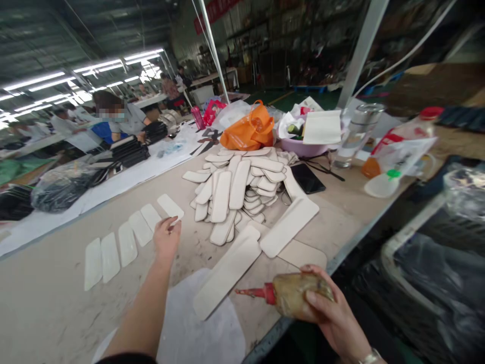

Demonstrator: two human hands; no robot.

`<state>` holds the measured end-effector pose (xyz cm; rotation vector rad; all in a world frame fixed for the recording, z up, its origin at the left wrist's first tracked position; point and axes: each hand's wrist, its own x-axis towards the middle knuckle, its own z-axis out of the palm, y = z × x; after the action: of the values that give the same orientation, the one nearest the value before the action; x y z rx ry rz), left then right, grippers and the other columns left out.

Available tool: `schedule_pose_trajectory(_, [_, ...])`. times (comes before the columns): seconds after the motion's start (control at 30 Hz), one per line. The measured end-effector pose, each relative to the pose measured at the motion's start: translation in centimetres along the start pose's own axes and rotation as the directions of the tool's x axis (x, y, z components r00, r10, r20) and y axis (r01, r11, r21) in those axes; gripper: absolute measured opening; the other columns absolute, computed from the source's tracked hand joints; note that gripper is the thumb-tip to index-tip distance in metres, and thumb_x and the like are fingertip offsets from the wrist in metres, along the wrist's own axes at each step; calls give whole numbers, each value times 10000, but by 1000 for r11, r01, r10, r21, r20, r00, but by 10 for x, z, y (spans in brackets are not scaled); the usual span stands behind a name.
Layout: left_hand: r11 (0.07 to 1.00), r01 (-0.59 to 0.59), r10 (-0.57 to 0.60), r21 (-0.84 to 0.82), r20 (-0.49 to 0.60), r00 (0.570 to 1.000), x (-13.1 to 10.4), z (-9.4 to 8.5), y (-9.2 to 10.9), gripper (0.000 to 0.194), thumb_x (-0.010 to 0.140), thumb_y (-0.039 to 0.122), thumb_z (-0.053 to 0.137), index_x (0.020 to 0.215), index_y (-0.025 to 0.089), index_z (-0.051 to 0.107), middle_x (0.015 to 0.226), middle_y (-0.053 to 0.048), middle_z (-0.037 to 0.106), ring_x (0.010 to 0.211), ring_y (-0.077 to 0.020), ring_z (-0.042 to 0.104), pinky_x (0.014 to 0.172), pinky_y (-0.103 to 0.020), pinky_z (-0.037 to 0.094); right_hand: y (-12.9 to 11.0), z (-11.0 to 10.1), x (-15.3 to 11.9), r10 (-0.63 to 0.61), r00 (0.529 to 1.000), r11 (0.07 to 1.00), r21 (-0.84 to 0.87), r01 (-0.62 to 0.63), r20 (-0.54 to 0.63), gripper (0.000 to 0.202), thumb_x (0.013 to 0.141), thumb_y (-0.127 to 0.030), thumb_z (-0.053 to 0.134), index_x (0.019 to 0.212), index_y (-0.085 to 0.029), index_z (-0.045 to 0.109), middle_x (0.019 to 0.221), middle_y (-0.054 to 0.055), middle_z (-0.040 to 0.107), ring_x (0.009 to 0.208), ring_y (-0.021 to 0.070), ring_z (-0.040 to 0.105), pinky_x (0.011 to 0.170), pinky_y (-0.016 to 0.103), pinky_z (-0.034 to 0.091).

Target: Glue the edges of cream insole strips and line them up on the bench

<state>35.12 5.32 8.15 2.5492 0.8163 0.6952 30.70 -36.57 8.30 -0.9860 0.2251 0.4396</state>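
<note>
My left hand [167, 238] is at the near end of a white oblong strip [169, 206], its fingers closed in a pinch at the strip's edge. That strip lies at the right end of a row of several similar glossy strips [128, 244] on the table. In my right hand [337, 313] is a squeeze bottle of yellowish-brown glue [297, 297], tilted sideways with its red nozzle [257, 292] pointing left. Beyond the bottle, larger cream pieces [229, 273] lie flat, one partly over a white sheet [202, 323].
A heap of cream oblong pads [222, 197] covers the table's middle. Behind it stand an orange bag [248, 126], a lilac bowl [305, 148] and a clear flask [358, 136]. A black phone [308, 178] lies right of the heap. Another person [131, 119] works across the table.
</note>
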Motion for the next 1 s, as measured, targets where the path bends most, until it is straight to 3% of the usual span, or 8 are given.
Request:
schedule_pose_trajectory(0.07, [990,-110,122,-92,135,983,-48,-18,9,341,798,422,485,996,190,638,1045,-52,632,864,-175,626,784,-310,521,1,0,-2,-23,1000,999,25,22,22,473,589,-301,775,1007,-241,561,914,44,578,800,209,575,671,306,495])
schedule_pose_trajectory(0.17, [922,-353,387,-159,327,862,-118,-34,19,314,769,441,560,958,212,663,1029,-53,657,951,-197,612,869,-344,501,3,0,-4,-42,998,998,41,39,52,448,610,-283,766,1000,-238,549,871,25,565,751,176,558,633,275,485])
schedule_pose_trajectory(0.3, [832,-550,536,-79,375,756,-173,-33,23,322,739,386,618,974,172,669,1102,-107,633,1002,-237,594,884,-382,501,6,-1,-8,-78,994,997,25,76,77,436,620,-270,765,990,-235,536,853,9,558,741,162,548,638,272,479])
schedule_pose_trajectory(0.43, [806,-591,557,-22,365,746,-178,-29,26,292,759,346,600,960,149,679,1084,-125,644,989,-243,606,873,-385,509,9,-3,-11,-114,991,994,8,113,72,430,612,-271,770,970,-227,535,837,0,561,724,157,549,636,274,477])
schedule_pose_trajectory(0.6, [773,-626,613,-104,379,693,-162,-34,26,219,822,323,518,838,212,706,916,-46,704,897,-185,649,784,-305,545,12,-7,-14,-181,982,984,3,181,54,416,589,-268,780,930,-212,549,802,-10,565,699,144,547,624,257,469])
schedule_pose_trajectory(0.77, [778,-624,624,-75,206,754,-162,-49,24,225,853,257,463,837,167,668,993,-79,672,882,-181,637,823,-334,520,12,-9,-16,-190,981,981,35,189,49,428,575,-264,783,932,-215,553,774,-15,573,674,147,554,600,263,475])
schedule_pose_trajectory(0.9, [749,-661,658,53,67,750,-193,-73,27,152,826,218,520,913,159,631,977,-85,649,902,-201,600,850,-375,488,12,-11,-21,-209,976,977,55,206,67,420,579,-260,777,937,-224,561,794,-15,581,694,150,560,617,268,481])
schedule_pose_trajectory(1.0, [721,-691,685,59,91,723,-234,-83,27,133,812,185,543,916,164,622,944,-74,643,873,-188,583,823,-359,492,13,-13,-25,-222,972,975,37,220,76,421,583,-266,771,950,-228,568,826,-6,589,720,159,567,637,278,484])
